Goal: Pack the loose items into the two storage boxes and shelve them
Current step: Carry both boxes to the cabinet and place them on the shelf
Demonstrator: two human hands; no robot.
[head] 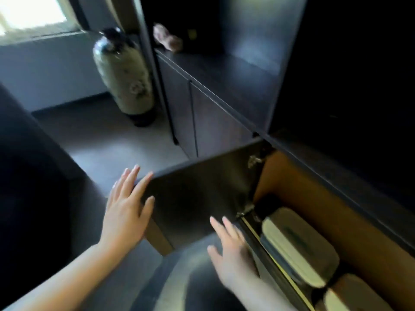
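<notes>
Two storage boxes with pale lids sit side by side inside the low cabinet with a wooden interior [318, 205]: one box [298, 245] further in, the other box [352, 295] at the lower right edge of the frame. The dark cabinet door [197, 194] stands swung open. My left hand [128, 209] lies flat with spread fingers against the door's outer edge. My right hand [231, 252] hovers open near the door's hinge side, holding nothing.
A tall pale vase [122, 72] stands on the floor to the left of the cabinet. On the dark shelf top [224, 72] lies a blurred pinkish object [167, 39]. Closed cabinet doors [193, 113] run to the left. A dark furniture piece [29, 176] fills the left side.
</notes>
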